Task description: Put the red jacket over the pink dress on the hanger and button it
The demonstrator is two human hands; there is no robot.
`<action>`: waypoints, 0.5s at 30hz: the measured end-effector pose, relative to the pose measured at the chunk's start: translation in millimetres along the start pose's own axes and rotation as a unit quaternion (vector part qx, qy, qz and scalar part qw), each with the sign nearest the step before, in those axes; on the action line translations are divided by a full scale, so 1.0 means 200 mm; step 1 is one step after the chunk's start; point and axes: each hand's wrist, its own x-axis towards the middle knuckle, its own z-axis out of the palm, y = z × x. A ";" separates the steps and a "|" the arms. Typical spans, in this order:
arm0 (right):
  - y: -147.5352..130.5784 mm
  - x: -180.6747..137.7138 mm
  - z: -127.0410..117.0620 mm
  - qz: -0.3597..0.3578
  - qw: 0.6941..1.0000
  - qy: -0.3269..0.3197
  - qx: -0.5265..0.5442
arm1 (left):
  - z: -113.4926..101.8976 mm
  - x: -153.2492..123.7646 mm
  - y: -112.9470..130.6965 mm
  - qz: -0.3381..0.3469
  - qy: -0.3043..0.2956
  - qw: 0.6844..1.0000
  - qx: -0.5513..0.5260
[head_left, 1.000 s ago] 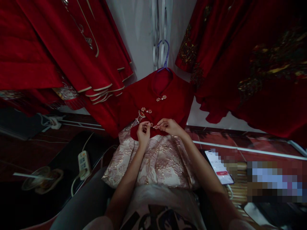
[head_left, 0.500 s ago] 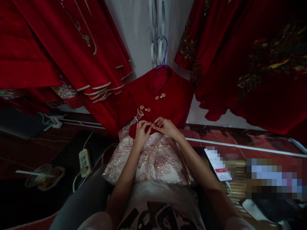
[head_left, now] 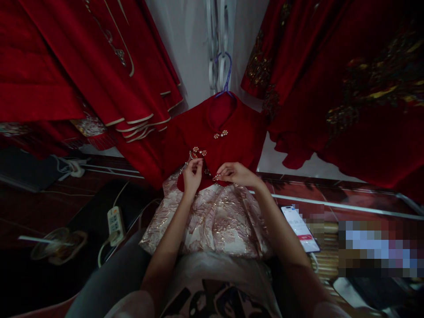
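Observation:
A short red jacket (head_left: pixel 238 145) with a stand collar hangs from a purple hanger (head_left: pixel 228 73) in front of me. Pearl-beaded flower fasteners (head_left: pixel 221 134) sit near the collar, and another beaded piece (head_left: pixel 198 151) lies lower on the left front. Below spreads a pale pink-and-gold floral brocade skirt (head_left: pixel 212 216). My left hand (head_left: pixel 192 176) is raised by the jacket's lower front with its fingertips pinched; what they hold is too small to tell. At the lower hem, my right hand (head_left: pixel 239 174) pinches a small beaded fastener (head_left: pixel 216 177).
Red garments hang on the left (head_left: pixel 132 79) and right (head_left: pixel 298 106). A power strip (head_left: pixel 115 225) and a cup with a straw (head_left: pixel 54 244) lie on a dark surface at left. To the right, a lit phone (head_left: pixel 300 229) with a cable rests on a slatted surface.
My hands have moved apart from where they met at the beaded fastener. The left hand has risen slightly; the right has shifted a little to the right.

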 end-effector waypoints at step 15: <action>-0.11 -0.06 -0.07 0.005 0.998 -0.048 0.042 | 0.04 0.15 0.10 -0.194 0.000 0.936 -0.293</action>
